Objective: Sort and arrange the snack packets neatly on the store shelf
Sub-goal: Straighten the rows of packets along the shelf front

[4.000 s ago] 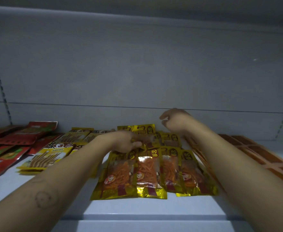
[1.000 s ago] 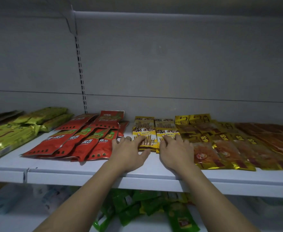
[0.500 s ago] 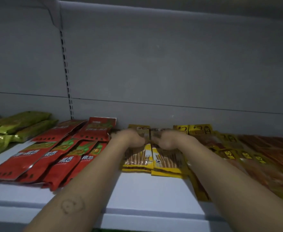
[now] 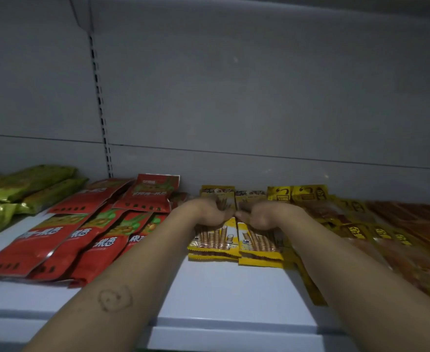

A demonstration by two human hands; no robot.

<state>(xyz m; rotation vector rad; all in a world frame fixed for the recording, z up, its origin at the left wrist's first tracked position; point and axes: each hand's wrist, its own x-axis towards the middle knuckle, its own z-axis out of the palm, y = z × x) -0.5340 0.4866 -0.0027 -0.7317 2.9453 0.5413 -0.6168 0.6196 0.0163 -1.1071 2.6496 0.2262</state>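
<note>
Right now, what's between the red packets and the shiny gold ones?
Yellow wafer-stick packets, with the left hand and right hand on them, in the head view.

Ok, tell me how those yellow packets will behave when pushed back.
The yellow packets probably slide easily: glossy film on a smooth shelf. Likely light and flat, stacked, so top ones may skid. Pictured sticks suggest brittle contents.

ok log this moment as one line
phase: aligning | left hand: on left yellow stack | right hand: on right yellow stack | grip: unclear | red packets: beside, untouched
</note>
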